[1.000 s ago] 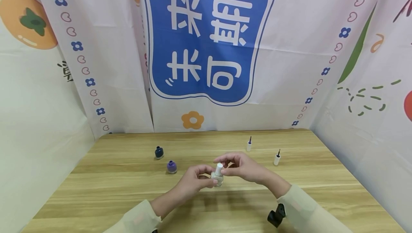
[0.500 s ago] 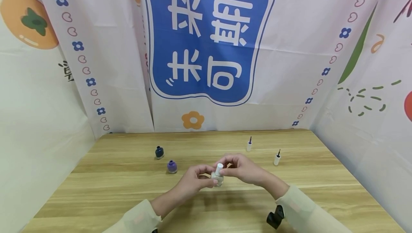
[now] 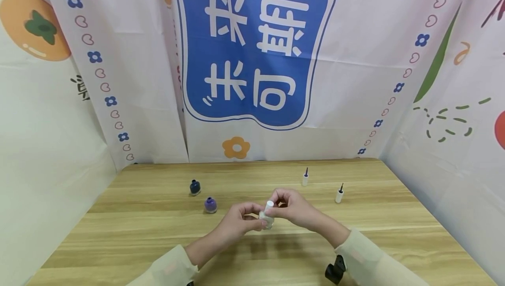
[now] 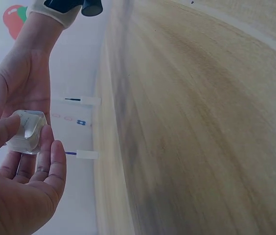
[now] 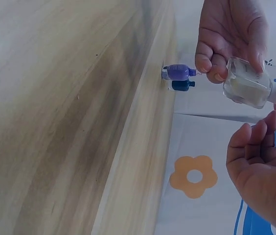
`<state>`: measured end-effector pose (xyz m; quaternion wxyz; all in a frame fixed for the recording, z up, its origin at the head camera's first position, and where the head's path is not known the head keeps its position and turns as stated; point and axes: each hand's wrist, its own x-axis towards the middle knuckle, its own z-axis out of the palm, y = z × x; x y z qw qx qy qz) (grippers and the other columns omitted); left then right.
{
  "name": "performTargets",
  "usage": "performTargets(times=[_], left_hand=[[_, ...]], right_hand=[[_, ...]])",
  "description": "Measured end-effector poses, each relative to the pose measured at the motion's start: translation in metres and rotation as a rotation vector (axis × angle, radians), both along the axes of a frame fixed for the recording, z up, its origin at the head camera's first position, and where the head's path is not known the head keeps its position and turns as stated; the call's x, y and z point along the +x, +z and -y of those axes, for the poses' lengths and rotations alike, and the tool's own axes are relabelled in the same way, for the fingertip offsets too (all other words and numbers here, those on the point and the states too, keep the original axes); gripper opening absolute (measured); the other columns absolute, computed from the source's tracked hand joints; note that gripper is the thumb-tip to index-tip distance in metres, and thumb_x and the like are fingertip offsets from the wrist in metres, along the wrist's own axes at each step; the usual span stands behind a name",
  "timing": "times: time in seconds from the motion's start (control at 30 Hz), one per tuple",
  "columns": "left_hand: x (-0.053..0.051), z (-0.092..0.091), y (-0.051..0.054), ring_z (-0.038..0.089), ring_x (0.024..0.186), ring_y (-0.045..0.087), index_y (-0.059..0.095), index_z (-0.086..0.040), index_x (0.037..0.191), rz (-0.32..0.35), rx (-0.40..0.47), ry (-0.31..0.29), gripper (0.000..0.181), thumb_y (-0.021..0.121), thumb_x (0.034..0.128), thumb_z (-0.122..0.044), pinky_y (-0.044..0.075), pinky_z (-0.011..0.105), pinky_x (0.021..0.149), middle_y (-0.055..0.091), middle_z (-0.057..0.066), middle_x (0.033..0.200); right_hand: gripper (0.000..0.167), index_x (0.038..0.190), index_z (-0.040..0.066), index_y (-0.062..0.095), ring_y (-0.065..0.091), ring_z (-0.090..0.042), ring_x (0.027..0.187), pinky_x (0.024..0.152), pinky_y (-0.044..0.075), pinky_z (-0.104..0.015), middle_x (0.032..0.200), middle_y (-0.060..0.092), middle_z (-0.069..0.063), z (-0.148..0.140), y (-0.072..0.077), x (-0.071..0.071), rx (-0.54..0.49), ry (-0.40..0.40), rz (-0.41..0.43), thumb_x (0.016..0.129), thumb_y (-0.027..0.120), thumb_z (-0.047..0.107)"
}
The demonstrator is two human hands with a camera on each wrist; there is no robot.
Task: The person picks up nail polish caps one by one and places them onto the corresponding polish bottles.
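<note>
Above the table, my left hand [image 3: 237, 223] grips a clear glass nail polish bottle [image 5: 246, 84] by its body, thumb on one side and fingers on the other. The bottle's contents look pale or clear. My right hand [image 3: 293, 208] pinches the white cap [image 3: 269, 205] at the top of this bottle between thumb and fingers. The cap sits on the bottle's neck, and the bottle leans slightly. From the left wrist view the cap is hidden behind the bottle [image 4: 28, 132] and fingers.
Uncapped purple [image 3: 211, 205] and dark teal [image 3: 195, 187] nail polish bottles stand on the wooden table [image 3: 158, 242], left of the hands. Two white caps, one with a purple brush [image 3: 305, 178] and one with a dark brush [image 3: 339, 194], stand brush-up at the right. Printed cloth [image 3: 355, 101] hangs behind.
My right hand has shifted slightly, its fingers and thumb coming closer around the white cap. The left hand and the bottle have stayed nearly still.
</note>
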<state>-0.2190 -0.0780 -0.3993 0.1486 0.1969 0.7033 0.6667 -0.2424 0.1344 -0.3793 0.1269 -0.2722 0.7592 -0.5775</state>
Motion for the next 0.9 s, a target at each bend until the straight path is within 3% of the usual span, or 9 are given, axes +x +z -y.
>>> performTargets(times=[0.13,0.27,0.57,0.77,0.9], left_hand=[[0.0,0.0,-0.001,0.023,0.091,0.066,0.063,0.005,0.114,0.0,-0.001,-0.004,0.031,0.071,0.0862,-0.006,0.055,0.035,0.081,0.066,0.009,0.104],[-0.001,0.001,-0.001,0.023,0.09,0.066,0.063,0.006,0.113,0.002,0.001,0.003,0.031,0.072,0.0857,-0.006,0.055,0.035,0.082,0.066,0.009,0.103],[-0.002,0.0,-0.001,0.023,0.089,0.067,0.062,0.007,0.112,-0.001,0.001,0.013,0.031,0.072,0.0848,-0.004,0.056,0.034,0.081,0.066,0.01,0.102],[-0.001,0.0,-0.002,0.023,0.09,0.067,0.062,0.007,0.113,0.003,0.002,0.014,0.033,0.073,0.0845,-0.005,0.055,0.034,0.082,0.067,0.01,0.103],[-0.001,0.0,-0.002,0.023,0.09,0.067,0.062,0.007,0.114,0.009,0.006,0.009,0.033,0.073,0.0849,-0.006,0.055,0.035,0.082,0.067,0.01,0.104]], right_hand=[[0.02,0.088,0.005,0.06,0.053,-0.017,0.078,0.064,0.046,-0.025,0.089,0.059,-0.005,0.0,-0.002,-0.001,0.007,-0.007,-0.011,0.088,0.074,0.02],[0.021,0.097,0.001,0.062,0.052,-0.016,0.079,0.065,0.046,-0.023,0.09,0.058,-0.004,-0.003,-0.002,-0.004,0.003,0.02,-0.031,0.089,0.072,0.017],[0.032,0.123,-0.006,0.059,0.054,-0.017,0.087,0.073,0.052,-0.023,0.099,0.059,-0.012,-0.013,0.011,-0.011,-0.031,0.2,-0.068,0.094,0.063,0.005],[0.029,0.124,-0.003,0.06,0.06,-0.023,0.096,0.087,0.053,-0.038,0.115,0.061,-0.016,-0.013,0.011,-0.01,-0.023,0.255,-0.018,0.097,0.06,0.006],[0.026,0.122,-0.002,0.062,0.06,-0.024,0.102,0.091,0.051,-0.044,0.115,0.062,-0.015,-0.012,0.008,-0.009,-0.035,0.255,0.006,0.097,0.059,0.006]])
